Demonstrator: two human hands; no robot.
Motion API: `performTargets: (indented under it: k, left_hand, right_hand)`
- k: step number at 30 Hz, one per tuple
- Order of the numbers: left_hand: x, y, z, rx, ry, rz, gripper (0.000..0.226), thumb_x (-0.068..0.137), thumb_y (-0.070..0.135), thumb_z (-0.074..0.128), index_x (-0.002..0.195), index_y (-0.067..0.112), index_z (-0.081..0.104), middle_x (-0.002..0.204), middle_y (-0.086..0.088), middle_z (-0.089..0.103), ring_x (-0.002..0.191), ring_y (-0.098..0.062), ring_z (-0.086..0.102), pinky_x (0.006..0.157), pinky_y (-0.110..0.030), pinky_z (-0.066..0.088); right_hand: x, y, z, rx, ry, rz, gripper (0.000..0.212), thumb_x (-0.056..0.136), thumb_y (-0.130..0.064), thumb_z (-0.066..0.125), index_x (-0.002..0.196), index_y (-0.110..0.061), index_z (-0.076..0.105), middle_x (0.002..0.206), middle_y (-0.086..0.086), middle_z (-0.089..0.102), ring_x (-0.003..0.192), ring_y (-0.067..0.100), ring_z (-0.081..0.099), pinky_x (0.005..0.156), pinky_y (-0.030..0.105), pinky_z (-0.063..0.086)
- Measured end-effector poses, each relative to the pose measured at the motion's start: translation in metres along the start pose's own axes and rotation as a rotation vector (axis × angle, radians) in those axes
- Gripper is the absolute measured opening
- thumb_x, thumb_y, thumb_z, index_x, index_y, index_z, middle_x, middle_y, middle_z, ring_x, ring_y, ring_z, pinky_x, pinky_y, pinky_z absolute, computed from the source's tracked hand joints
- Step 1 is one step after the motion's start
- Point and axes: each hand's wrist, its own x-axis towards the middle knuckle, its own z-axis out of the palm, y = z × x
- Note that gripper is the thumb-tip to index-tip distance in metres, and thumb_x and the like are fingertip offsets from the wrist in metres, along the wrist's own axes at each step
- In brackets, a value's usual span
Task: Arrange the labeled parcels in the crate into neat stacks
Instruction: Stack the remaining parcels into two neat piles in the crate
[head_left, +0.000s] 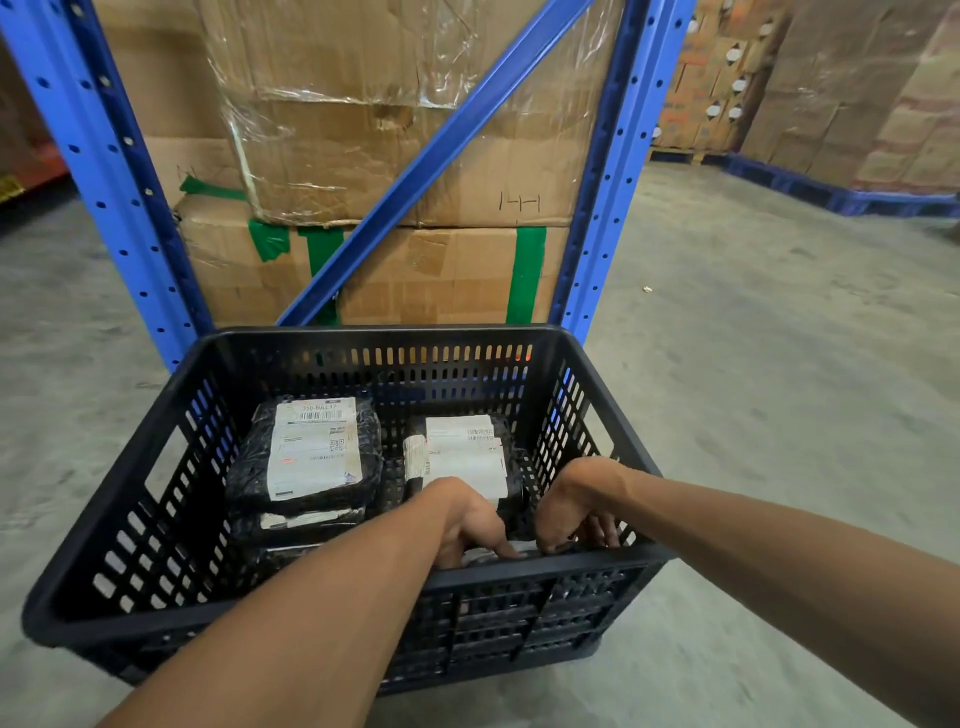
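A black slotted plastic crate (130, 499) stands on the concrete floor. Inside it, on the left, a stack of black-wrapped parcels carries a top parcel (311, 452) with a white label facing up. A second labeled parcel (462, 452) tops the right-hand stack. Both hands reach down inside the crate's near right corner. My left hand (465, 522) and my right hand (579, 506) curl their fingers down onto a low parcel (522, 550) by the near wall, of which only a pale sliver shows. The near wall hides the fingertips, and the grip is hard to read.
A blue steel rack frame (608, 197) with a diagonal brace stands right behind the crate, filled with large taped cardboard boxes (415, 156). Bare concrete floor (753, 364) spreads to both sides. Pallets of wrapped cartons (841, 88) stand at the far right.
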Motion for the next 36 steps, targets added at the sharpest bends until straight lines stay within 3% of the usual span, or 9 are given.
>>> performTargets:
  k: [3, 6, 11, 16, 23, 26, 29, 32, 36]
  left_hand:
    - [0.001, -0.005, -0.005, -0.04, -0.057, 0.046, 0.058, 0.102, 0.023, 0.049, 0.152, 0.008, 0.024, 0.161, -0.018, 0.021, 0.141, -0.031, 0.042, 0.116, -0.05, 0.031]
    - [0.005, -0.005, -0.013, -0.142, -0.08, 0.093, 0.038, 0.101, 0.024, 0.05, 0.136, 0.01, 0.044, 0.152, -0.016, 0.038, 0.131, -0.031, 0.05, 0.112, -0.048, 0.037]
    - [0.01, -0.003, -0.018, -0.268, -0.02, 0.118, 0.027, 0.091, 0.038, 0.047, 0.081, 0.015, 0.056, 0.076, -0.001, 0.061, 0.07, -0.015, 0.055, 0.062, -0.023, 0.042]
    - [-0.005, -0.013, -0.024, -0.248, -0.006, 0.158, 0.055, 0.085, 0.067, 0.048, 0.066, 0.016, 0.054, 0.056, 0.002, 0.058, 0.039, -0.009, 0.045, 0.035, -0.016, 0.036]
    - [-0.041, -0.035, -0.076, -0.193, 0.244, 0.404, 0.093, 0.048, 0.095, 0.043, 0.092, 0.015, 0.06, 0.053, 0.007, 0.036, 0.042, -0.007, 0.029, 0.042, -0.018, 0.031]
    - [-0.063, -0.036, -0.088, -0.192, 0.441, 0.615, 0.08, 0.05, 0.091, 0.053, 0.1, 0.032, 0.071, 0.052, 0.012, 0.045, 0.046, -0.008, 0.039, 0.045, -0.021, 0.035]
    - [-0.08, -0.034, -0.098, -0.215, 0.731, 0.835, 0.049, 0.069, 0.081, 0.056, 0.082, 0.04, 0.079, 0.074, 0.02, 0.073, 0.076, -0.006, 0.07, 0.066, -0.024, 0.046]
    - [-0.09, -0.032, -0.113, -0.351, 0.994, 0.853, 0.046, 0.083, 0.068, 0.053, 0.097, 0.03, 0.075, 0.102, 0.011, 0.072, 0.104, -0.016, 0.065, 0.093, -0.034, 0.049]
    - [-0.098, -0.037, -0.112, -0.544, 0.636, 0.777, 0.075, 0.081, 0.077, 0.047, 0.127, 0.019, 0.058, 0.107, 0.003, 0.069, 0.097, -0.016, 0.063, 0.078, -0.035, 0.053]
  right_hand:
    - [-0.004, 0.009, 0.002, 0.111, -0.072, -0.02, 0.026, 0.091, -0.034, 0.056, 0.099, -0.011, 0.064, 0.112, 0.019, 0.064, 0.098, 0.034, 0.065, 0.09, 0.042, 0.056]
    - [-0.007, 0.019, 0.004, 0.138, -0.046, -0.102, 0.048, 0.087, -0.041, 0.064, 0.124, -0.011, 0.062, 0.117, 0.017, 0.065, 0.093, 0.029, 0.066, 0.081, 0.036, 0.056]
    - [-0.007, 0.026, 0.012, 0.128, 0.11, -0.25, 0.073, 0.088, -0.026, 0.073, 0.15, -0.021, 0.034, 0.14, 0.015, 0.057, 0.114, 0.034, 0.066, 0.095, 0.046, 0.058]
    - [-0.017, 0.032, 0.01, 0.16, 0.236, -0.397, 0.067, 0.086, -0.017, 0.075, 0.145, -0.017, 0.044, 0.137, 0.009, 0.062, 0.116, 0.023, 0.063, 0.1, 0.035, 0.053]
    - [-0.034, 0.041, -0.003, 0.575, 0.439, -0.577, 0.049, 0.09, -0.016, 0.061, 0.137, -0.011, 0.047, 0.102, 0.011, 0.065, 0.078, 0.017, 0.061, 0.067, 0.028, 0.057]
    - [-0.044, 0.043, -0.016, 0.727, 0.558, -0.637, 0.043, 0.081, -0.033, 0.06, 0.118, -0.009, 0.06, 0.102, 0.009, 0.072, 0.087, 0.017, 0.067, 0.083, 0.035, 0.058]
    - [-0.05, 0.041, -0.026, 0.942, 0.632, -0.707, 0.03, 0.075, -0.038, 0.058, 0.094, -0.016, 0.064, 0.087, -0.002, 0.074, 0.077, 0.011, 0.069, 0.072, 0.027, 0.054]
    - [-0.05, 0.036, -0.032, 1.183, 0.649, -0.778, 0.025, 0.078, -0.033, 0.055, 0.094, -0.017, 0.066, 0.085, -0.001, 0.075, 0.073, 0.012, 0.07, 0.065, 0.027, 0.054]
    - [-0.047, 0.027, -0.039, 1.452, 0.615, -0.836, 0.03, 0.094, -0.025, 0.046, 0.112, -0.011, 0.065, 0.101, 0.011, 0.075, 0.082, 0.022, 0.069, 0.068, 0.031, 0.055]
